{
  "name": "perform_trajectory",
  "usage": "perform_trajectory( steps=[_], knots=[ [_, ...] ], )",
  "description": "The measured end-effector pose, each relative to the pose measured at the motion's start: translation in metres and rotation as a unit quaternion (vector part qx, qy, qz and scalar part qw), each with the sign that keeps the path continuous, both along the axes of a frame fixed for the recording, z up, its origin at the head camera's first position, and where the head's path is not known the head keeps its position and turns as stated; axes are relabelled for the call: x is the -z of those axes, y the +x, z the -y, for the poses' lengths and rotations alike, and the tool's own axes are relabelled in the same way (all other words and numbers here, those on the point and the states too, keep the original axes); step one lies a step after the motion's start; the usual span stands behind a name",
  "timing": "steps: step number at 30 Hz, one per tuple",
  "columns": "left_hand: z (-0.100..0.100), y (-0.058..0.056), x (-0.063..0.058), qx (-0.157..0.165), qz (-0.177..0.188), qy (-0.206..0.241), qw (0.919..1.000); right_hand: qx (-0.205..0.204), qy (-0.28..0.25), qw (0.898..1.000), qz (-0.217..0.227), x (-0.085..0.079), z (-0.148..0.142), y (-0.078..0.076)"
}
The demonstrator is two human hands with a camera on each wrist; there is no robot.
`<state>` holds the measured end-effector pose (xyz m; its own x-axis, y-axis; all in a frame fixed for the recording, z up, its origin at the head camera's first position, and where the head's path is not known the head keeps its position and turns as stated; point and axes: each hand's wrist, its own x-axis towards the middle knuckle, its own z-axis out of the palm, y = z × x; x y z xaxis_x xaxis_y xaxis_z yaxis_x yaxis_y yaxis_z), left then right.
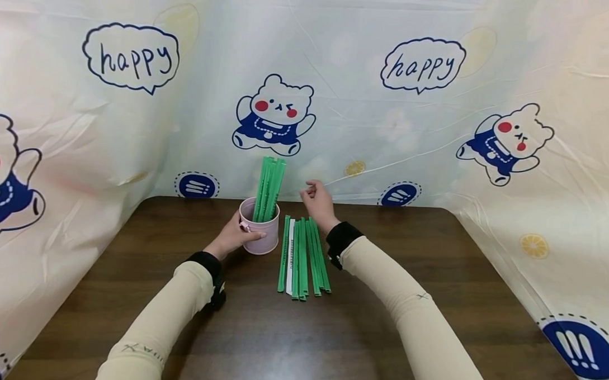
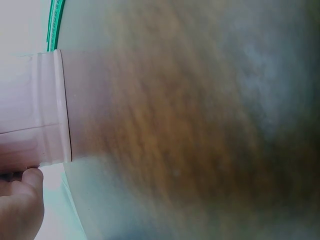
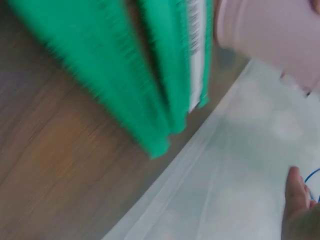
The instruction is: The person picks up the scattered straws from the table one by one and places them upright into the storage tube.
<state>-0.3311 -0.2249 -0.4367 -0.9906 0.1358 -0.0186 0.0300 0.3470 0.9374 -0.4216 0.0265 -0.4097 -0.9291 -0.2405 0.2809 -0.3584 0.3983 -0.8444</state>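
My left hand [image 1: 234, 234] grips a pale pink pail [image 1: 261, 243] from its left side, thumb across the front. The pail stands upright at the table's far side, with several long slim green printed packets [image 1: 270, 186] leaning in it. In the left wrist view, fingers [image 2: 31, 187] touch the pail's wall [image 2: 30, 112]. My right hand [image 1: 320, 204] is raised past the far ends of the loose packets, fingers loosely bent and holding nothing. Those green packets [image 1: 302, 260] lie side by side right of the pail, with one white packet [image 1: 289, 262] among them.
The brown wooden table [image 1: 390, 338] carries the pail and packets. A pale curtain [image 1: 347, 119] printed with bears and lettering hangs behind the table's far edge and along both sides.
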Motion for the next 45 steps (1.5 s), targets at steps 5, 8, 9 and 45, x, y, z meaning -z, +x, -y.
perform_trajectory(
  steps=[5,8,9,45],
  knots=[
    [0.002,-0.002,-0.002,0.000,0.006,-0.013,0.9999,-0.015,0.100,0.991,0.085,0.018,-0.032,-0.006],
    [0.002,-0.002,-0.002,-0.001,0.007,-0.019,0.9998,-0.001,0.162,0.977,0.139,0.004,-0.039,0.026],
    [0.002,-0.003,-0.002,0.000,0.006,-0.019,0.9998,0.001,0.172,0.974,0.149,0.004,-0.041,0.032],
    [0.002,-0.005,0.003,-0.006,0.010,-0.006,0.9999,0.036,0.248,0.957,0.147,0.009,-0.039,0.030]
  ],
)
